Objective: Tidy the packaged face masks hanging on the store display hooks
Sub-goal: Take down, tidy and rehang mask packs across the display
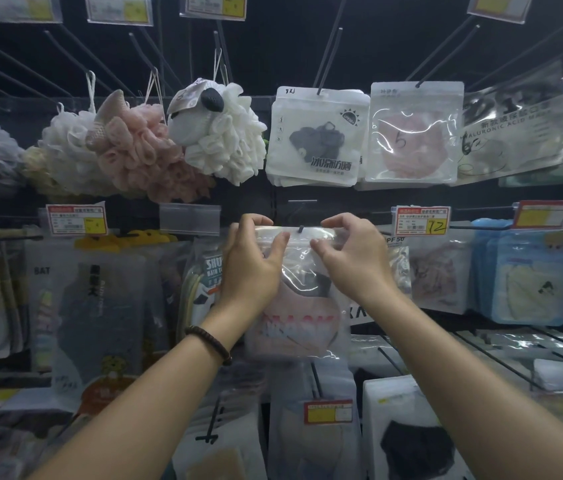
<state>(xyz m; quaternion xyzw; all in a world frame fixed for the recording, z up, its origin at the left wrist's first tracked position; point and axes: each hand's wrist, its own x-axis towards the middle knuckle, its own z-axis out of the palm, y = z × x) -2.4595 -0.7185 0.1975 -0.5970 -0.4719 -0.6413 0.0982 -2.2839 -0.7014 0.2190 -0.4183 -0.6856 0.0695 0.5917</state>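
A store display of dark hooks, seen from the wearer's head. At ten o'clock hang mesh bath sponges: a pink one (pixel 138 154) and, just beside it, a white sheep-shaped sponge (pixel 221 133).

At the centre, both bare arms reach up to one clear face mask pack (pixel 299 327) with red lettering. It hangs from a hook tip (pixel 301 229) that pokes through its top edge at twelve o'clock of the pack.

The left hand (pixel 252 268), with a dark bead bracelet (pixel 209 342) on its wrist, grasps the pack's top left corner, fingers curled over the edge and thumb on the front.

The right hand (pixel 352 261) pinches the top right corner the same way.

Above, at one o'clock, hang a white pack with a dark mask (pixel 318 140) and, touching it on the right, a clear pack with a pink mask (pixel 415 133).

At three o'clock a price tag marked 12 (pixel 422 220) sits above more mask packs, with blue packs (pixel 526 278) further right.
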